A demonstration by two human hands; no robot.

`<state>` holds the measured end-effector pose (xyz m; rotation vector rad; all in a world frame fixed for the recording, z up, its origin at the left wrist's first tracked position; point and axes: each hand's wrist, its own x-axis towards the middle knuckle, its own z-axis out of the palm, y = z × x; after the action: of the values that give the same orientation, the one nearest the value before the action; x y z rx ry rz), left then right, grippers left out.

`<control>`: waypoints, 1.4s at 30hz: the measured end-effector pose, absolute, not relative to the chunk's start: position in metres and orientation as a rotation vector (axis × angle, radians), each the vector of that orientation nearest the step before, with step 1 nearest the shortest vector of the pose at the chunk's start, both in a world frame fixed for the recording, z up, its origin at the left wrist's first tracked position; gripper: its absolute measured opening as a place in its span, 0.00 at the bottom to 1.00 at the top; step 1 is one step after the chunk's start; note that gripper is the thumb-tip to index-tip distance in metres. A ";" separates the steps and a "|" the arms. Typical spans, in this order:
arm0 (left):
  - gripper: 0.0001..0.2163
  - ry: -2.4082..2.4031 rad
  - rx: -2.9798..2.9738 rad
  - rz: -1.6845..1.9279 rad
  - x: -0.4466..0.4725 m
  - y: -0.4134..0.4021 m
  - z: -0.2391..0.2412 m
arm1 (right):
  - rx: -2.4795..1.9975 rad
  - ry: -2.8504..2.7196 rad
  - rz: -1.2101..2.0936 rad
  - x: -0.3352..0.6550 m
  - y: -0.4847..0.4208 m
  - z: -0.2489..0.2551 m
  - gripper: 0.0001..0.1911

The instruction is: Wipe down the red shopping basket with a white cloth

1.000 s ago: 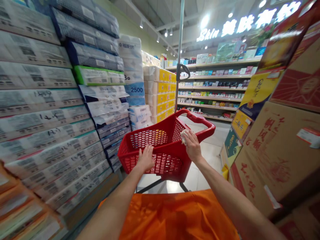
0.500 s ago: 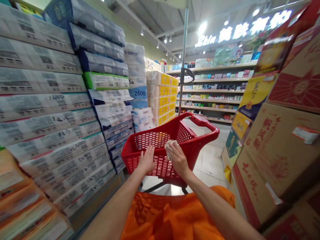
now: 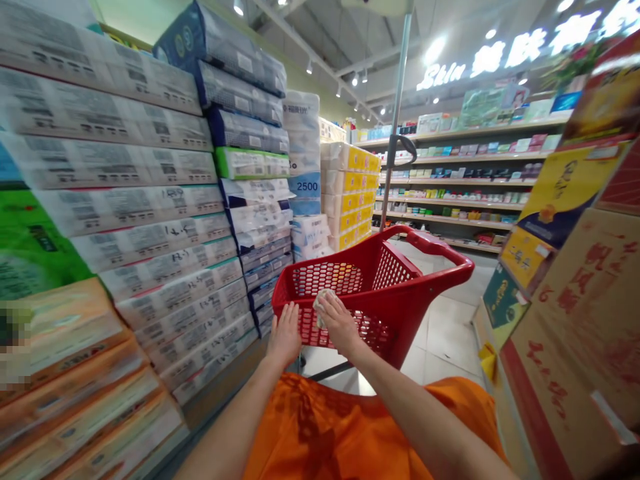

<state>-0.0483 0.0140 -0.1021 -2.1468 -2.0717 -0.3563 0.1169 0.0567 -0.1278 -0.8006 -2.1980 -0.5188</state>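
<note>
A red plastic shopping cart (image 3: 400,300) with a perforated basket stands right in front of me, its handle toward the right. My right hand (image 3: 340,327) presses a crumpled pale cloth (image 3: 325,303) against the near rim and side of the basket. Its fingers lie over the cloth, which partly hides beneath them. My left hand (image 3: 285,337) rests at the basket's near left end, fingers stretched out along the side, with nothing in it.
Tall stacks of wrapped paper packs (image 3: 165,220) line the left side, with orange packs (image 3: 100,373) low in front. Cardboard cartons (image 3: 585,307) rise on the right. Behind the cart stand a metal pole (image 3: 396,100) and shelves of small goods (image 3: 460,160).
My right hand and the cloth have moved left along the cart's rim, nearer my left hand. My view has turned left, so the cart and stacks appear further right.
</note>
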 end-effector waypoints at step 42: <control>0.31 -1.978 -2.299 -0.107 0.012 0.025 -0.101 | -0.912 -2.328 -0.569 0.155 0.102 -0.164 0.15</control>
<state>0.0125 0.0250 -0.1009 -2.2992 -1.9775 -0.1067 0.1549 0.1015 -0.1637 -0.9125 -2.3284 -0.5689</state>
